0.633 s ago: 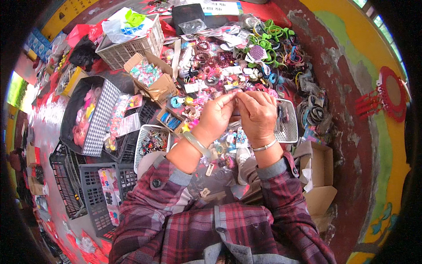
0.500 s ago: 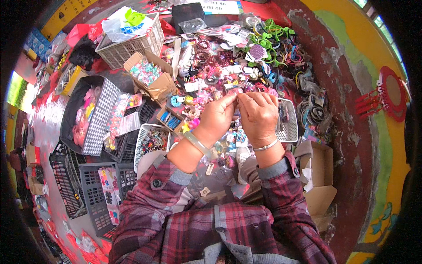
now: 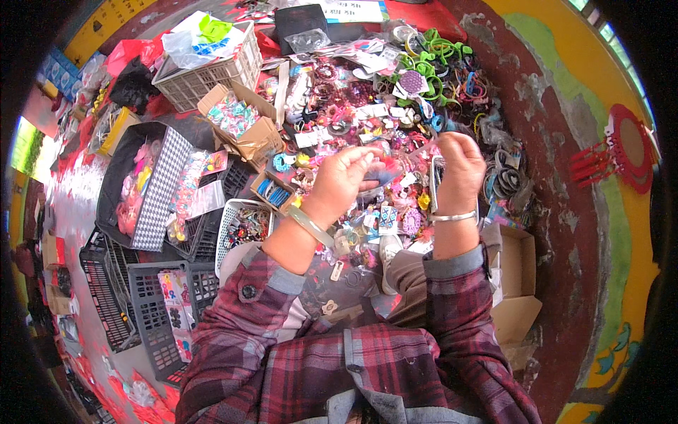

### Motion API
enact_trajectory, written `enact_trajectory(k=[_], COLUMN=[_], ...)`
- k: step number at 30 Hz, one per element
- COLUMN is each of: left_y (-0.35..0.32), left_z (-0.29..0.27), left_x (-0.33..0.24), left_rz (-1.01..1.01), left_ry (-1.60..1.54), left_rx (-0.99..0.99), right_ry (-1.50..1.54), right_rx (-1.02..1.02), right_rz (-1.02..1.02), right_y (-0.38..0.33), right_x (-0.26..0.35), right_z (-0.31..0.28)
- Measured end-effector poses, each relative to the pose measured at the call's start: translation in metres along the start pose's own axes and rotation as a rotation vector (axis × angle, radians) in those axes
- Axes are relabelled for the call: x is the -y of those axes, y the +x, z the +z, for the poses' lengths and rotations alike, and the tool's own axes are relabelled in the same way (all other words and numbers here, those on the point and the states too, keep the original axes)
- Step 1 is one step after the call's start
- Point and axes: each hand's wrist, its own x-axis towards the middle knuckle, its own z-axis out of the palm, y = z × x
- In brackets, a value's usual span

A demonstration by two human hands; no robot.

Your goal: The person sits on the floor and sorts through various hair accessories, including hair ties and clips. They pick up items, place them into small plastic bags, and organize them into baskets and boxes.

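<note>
In front of me, my left hand, a pale bangle on its wrist, pinches a small clear plastic packet with something reddish and dark in it. To the right and apart from it, my right hand, with a silver bangle, is closed with fingers curled together. A thin pale strip shows by its fingertips, too blurred to name. Beneath both hands spreads a pile of hair ornaments, with beaded rings, bows and carded pieces. A patterned blue card and a purple beaded ring lie below the hands.
White baskets stand left and right, the right one partly behind my right hand. Cardboard boxes, a black box and grey crates crowd the left. Green headbands lie at the far right, near the wall.
My hands, together half a second ago, have drawn apart. The right one moved right and slightly up; the left shifted slightly left, and the plastic packet now shows in it.
</note>
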Motion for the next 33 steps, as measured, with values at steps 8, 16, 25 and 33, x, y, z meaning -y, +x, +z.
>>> enact_trajectory(k=[8,16,25,33], left_y=[0.008,0.008,0.007,0.003], left_z=[-0.034,-0.038,-0.030,-0.019], left_x=[-0.014,-0.017,-0.016,-0.021], left_rz=[-0.062,-0.074,-0.097,-0.100], left_ry=[-0.380,-0.350,-0.324,-0.321], left_rx=[-0.097,-0.067,-0.006,0.049], right_ry=[-0.228,-0.962,-0.150,0.012], right_rx=[0.194,0.489,0.237,0.423], right_rz=[0.095,0.081,0.303,0.345], right_y=[0.024,0.007,-0.007,-0.011], right_x=[0.028,0.027,0.032,0.027], right_z=[-0.052,-0.035,-0.005,0.002])
